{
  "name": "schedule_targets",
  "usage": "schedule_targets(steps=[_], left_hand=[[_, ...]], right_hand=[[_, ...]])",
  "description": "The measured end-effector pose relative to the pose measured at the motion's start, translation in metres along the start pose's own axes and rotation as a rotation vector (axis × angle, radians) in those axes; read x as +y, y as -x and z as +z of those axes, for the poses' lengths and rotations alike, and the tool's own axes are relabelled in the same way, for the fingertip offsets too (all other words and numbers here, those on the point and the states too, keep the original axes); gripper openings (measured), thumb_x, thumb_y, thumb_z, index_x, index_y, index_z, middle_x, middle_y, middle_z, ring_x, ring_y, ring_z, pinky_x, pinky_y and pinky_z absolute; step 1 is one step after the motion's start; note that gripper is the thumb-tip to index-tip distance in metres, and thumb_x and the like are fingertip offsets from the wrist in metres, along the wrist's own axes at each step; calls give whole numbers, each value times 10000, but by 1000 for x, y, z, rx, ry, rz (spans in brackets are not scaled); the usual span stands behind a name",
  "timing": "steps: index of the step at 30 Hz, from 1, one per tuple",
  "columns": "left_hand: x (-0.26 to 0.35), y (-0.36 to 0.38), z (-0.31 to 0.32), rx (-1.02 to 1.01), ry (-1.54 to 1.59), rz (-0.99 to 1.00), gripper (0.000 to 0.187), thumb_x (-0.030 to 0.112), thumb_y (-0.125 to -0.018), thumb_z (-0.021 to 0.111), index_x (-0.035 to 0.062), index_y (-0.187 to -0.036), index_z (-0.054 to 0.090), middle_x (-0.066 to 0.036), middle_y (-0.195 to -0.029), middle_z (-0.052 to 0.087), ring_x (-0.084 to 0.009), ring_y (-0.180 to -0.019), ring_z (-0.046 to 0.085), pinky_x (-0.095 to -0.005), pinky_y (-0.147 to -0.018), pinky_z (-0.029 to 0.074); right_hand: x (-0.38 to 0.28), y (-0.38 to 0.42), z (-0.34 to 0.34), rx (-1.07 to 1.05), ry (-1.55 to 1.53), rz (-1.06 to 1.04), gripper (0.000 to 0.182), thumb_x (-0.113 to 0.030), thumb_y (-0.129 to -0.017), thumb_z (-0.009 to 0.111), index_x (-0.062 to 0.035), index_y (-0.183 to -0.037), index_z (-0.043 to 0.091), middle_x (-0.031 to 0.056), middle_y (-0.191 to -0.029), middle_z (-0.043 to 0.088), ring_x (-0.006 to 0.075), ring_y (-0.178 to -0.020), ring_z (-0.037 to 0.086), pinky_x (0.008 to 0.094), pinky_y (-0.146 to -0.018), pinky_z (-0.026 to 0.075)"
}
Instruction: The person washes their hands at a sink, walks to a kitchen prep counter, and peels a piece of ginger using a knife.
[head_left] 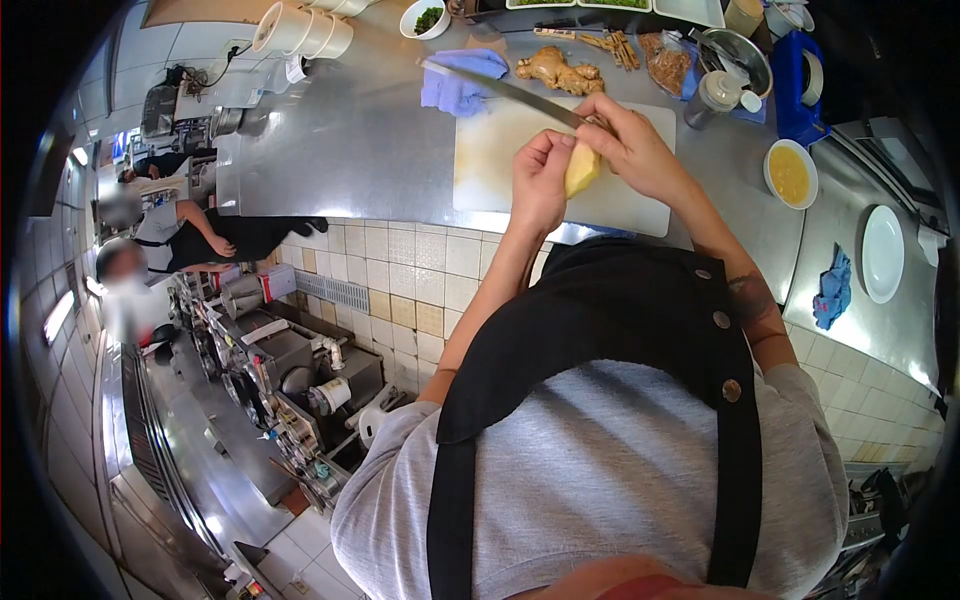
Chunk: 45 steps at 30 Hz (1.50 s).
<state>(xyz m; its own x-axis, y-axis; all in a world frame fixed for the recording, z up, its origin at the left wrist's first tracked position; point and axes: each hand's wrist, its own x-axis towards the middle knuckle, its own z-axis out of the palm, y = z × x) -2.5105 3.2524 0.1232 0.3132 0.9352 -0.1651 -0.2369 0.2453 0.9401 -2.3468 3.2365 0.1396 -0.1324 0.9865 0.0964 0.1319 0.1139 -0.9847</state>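
My right hand [635,145] is closed around the handle of a kitchen knife. The long knife blade [500,88] points to the upper left, above the cutting board. In my left hand [543,180], closed, is a pale yellow peeled piece of ginger [581,170], held upright close to the knife's handle end. Both hands are above a white cutting board [640,205]. Unpeeled ginger root [560,71] lies just beyond the board. A folded blue cloth [458,92] rests at the board's far left corner, under the knife tip's line.
Cinnamon sticks [618,48], a squeeze bottle [714,98] and a metal bowl [745,55] stand at the back. A bowl of yellow liquid [790,174] and a white plate [882,255] are on the right. White tubs [300,32] stand far left; people are beyond the counter's left end.
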Motion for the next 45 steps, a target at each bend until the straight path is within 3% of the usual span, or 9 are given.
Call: schedule_targets(steps=[4, 10, 19, 25, 28, 37, 40, 43, 45], left_hand=[[8, -8, -5, 36, 56, -15, 187, 163, -967, 535, 34, -841, 583, 9, -738, 600, -43, -612, 515, -211, -563, 421], [1, -16, -17, 49, -67, 108, 118, 85, -942, 534, 16, -875, 603, -36, -811, 627, -90, -700, 573, -236, -614, 463], [17, -5, -5, 31, -267, 60, 133, 24, -920, 510, -3, -856, 624, -20, -802, 647, -69, -698, 574, -232, -620, 461], [4, -5, -7, 32, -130, 10, 179, 119, -965, 518, 23, -831, 587, 13, -743, 597, -36, -629, 509, -203, -565, 418], [8, -10, -10, 78, -9, -26, 184, 133, -966, 523, 26, -832, 591, 10, -756, 601, -40, -638, 519, -207, -576, 428], [15, -14, -17, -10, 8, 2, 163, 120, -957, 536, 24, -843, 602, -1, -801, 611, -68, -707, 551, -232, -621, 448], [14, -12, -16, 8, -15, 39, 154, 93, -940, 532, 13, -853, 631, -19, -820, 639, -86, -724, 580, -240, -634, 461], [9, -11, -15, 48, -68, 57, 176, 90, -929, 534, -11, -884, 671, -50, -834, 675, -105, -715, 609, -246, -634, 476], [4, -11, -9, 95, -18, 37, 187, 95, -936, 527, -8, -879, 673, -46, -831, 673, -103, -709, 605, -241, -630, 475]], right_hand=[[0, 4, -3, 26, -125, 139, 280, -189, -941, 513, -40, -1178, 521, -11, -757, 486, 50, -533, 408, 232, -492, 349], [-10, 15, 5, 47, 229, -294, 426, -242, -907, 584, -53, -1277, 491, 105, -1019, 628, 238, -878, 618, 333, -787, 469], [4, 7, 11, 74, 120, -292, 349, -319, -906, 622, -36, -1089, 530, 164, -872, 625, 308, -770, 610, 377, -702, 456], [4, -1, 2, -20, -165, 172, 254, -231, -954, 520, -52, -1133, 534, -10, -716, 487, 86, -560, 469, 249, -522, 385], [6, 5, -5, -70, -311, 234, 320, -318, -954, 539, -59, -1142, 540, 27, -748, 521, 83, -610, 473, 280, -533, 410], [-20, 18, -1, -66, -21, -65, 413, -233, -927, 575, -72, -1296, 486, 36, -835, 550, 113, -632, 507, 262, -586, 413], [-6, 13, 5, 0, 111, -171, 399, -220, -917, 593, -32, -1256, 498, 99, -989, 607, 206, -855, 608, 319, -764, 470], [-3, 11, 13, 114, 86, -243, 394, -301, -886, 637, -40, -1162, 530, 188, -903, 638, 338, -815, 626, 399, -717, 467], [-8, 13, 8, 31, 157, -127, 357, -214, -905, 612, -4, -1174, 508, 165, -1083, 606, 304, -992, 606, 366, -853, 461]])
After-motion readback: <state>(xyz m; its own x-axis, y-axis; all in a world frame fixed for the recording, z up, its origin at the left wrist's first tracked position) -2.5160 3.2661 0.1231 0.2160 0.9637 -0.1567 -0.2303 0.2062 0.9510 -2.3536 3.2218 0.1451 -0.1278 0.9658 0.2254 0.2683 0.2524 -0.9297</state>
